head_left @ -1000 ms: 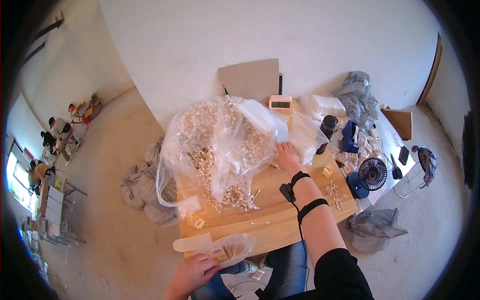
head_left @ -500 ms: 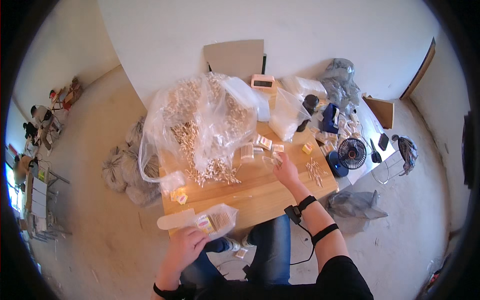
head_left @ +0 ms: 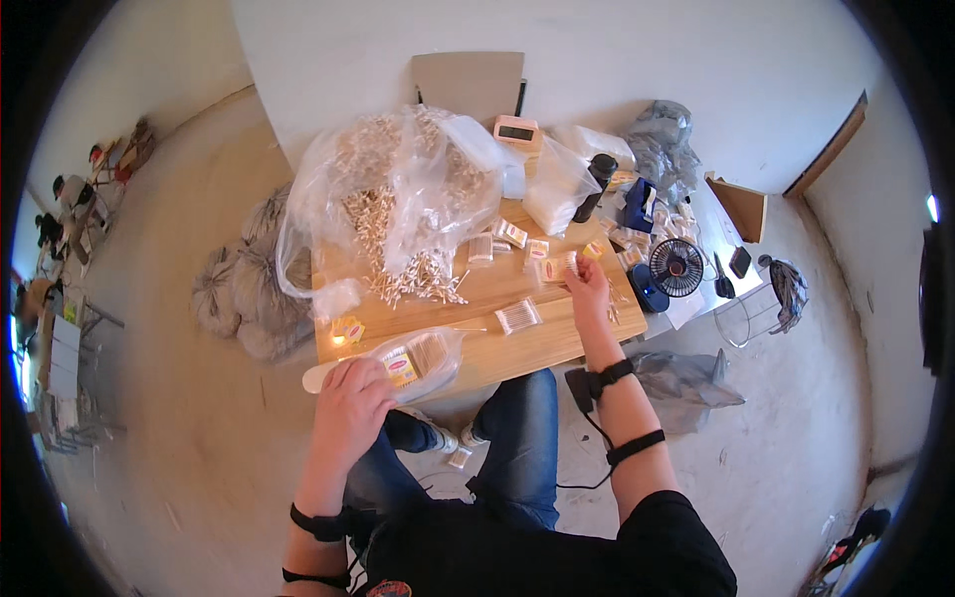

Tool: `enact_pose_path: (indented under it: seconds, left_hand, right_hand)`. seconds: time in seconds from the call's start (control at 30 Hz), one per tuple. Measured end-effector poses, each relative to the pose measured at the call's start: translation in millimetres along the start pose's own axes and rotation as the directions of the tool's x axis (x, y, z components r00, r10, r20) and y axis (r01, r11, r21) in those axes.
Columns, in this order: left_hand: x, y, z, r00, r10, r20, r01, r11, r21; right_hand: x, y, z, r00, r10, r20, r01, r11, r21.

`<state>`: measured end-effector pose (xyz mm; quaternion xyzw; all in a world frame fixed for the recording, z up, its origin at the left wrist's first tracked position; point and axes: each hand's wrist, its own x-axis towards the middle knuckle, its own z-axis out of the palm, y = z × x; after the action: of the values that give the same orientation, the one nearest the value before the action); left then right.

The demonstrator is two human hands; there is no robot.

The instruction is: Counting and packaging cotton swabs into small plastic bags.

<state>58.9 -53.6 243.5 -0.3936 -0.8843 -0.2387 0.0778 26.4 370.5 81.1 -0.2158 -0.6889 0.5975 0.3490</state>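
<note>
Two hands are working at my wooden table [head_left: 497, 348]: my right hand [head_left: 587, 284] has dropped from the big clear bag [head_left: 398, 189], now pinching a small packet [head_left: 559, 266] right of centre; my left hand [head_left: 350, 403] is clamping a filled pouch [head_left: 418, 360] lower left.

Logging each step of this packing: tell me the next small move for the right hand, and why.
Probably lift the small clear packet with the orange label and carry it toward the open clear plastic bag. The right hand already has its fingers on that packet at the far side of the wooden table, while the left hand rests on the bag at the near edge, which already holds similar packets.
</note>
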Motion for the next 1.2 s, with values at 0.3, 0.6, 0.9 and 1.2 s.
enact_pose_path:
  seconds: [0.3,0.6,0.9,1.2]
  left_hand:
    - [-11.0,-28.0,15.2,0.987,-0.135,-0.081,0.14,0.989,0.057]
    - [-11.2,-28.4,12.7,0.984,-0.139,-0.111,0.138,0.99,-0.023]
    - [-3.8,-17.1,6.0,0.992,0.002,-0.124,-0.004,1.0,-0.017]
    - [-2.8,-21.1,-2.4,0.999,-0.03,0.031,0.029,0.999,0.023]
  right_hand:
    - [-122.8,-187.0,74.8,0.754,-0.173,0.634,0.229,0.973,-0.008]
    - [-177.0,-167.9,127.0,0.291,-0.317,0.903,0.782,0.622,-0.034]
    - [-174.8,-152.6,128.2,0.213,-0.307,0.928,0.728,0.683,0.058]
    - [-104.8,-128.7,95.6,0.838,-0.074,0.541,0.166,0.979,-0.123]
